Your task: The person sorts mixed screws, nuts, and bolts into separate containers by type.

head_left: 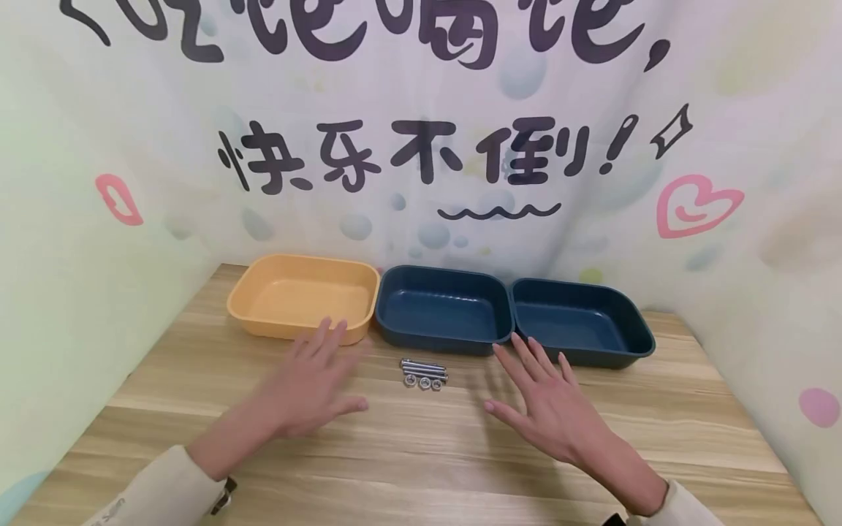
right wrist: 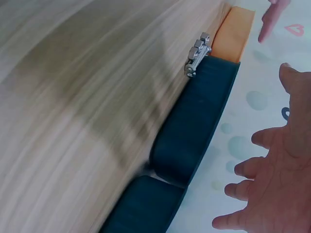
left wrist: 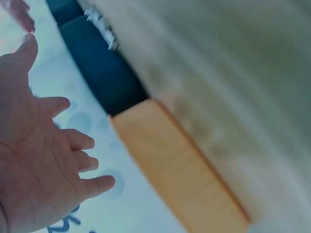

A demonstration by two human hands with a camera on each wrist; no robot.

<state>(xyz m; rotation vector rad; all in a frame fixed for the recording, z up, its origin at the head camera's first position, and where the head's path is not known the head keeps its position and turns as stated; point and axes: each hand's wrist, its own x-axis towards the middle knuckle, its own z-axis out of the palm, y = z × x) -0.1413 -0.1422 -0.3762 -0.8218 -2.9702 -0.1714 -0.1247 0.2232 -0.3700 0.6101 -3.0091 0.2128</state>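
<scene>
My left hand (head_left: 308,391) hovers over the table with its fingers spread, its fingertips overlapping the front rim of the orange tray (head_left: 263,325) in the head view. The right hand (head_left: 549,405) is likewise spread, fingertips near where the two blue trays meet. Neither hand holds anything. Between the hands, several silver bolts (head_left: 424,369) lie side by side, with three hex nuts (head_left: 425,383) in a row just in front of them. In the right wrist view the nuts (right wrist: 193,52) and bolts show close to the middle blue tray (right wrist: 194,121).
Along the back of the wood-grain table (head_left: 408,467) stand the orange tray, a middle blue tray (head_left: 444,343) and a right blue tray (head_left: 592,356), side by side. Behind them hangs a printed cloth (head_left: 421,234) with lettering, and pale cloth also borders both sides.
</scene>
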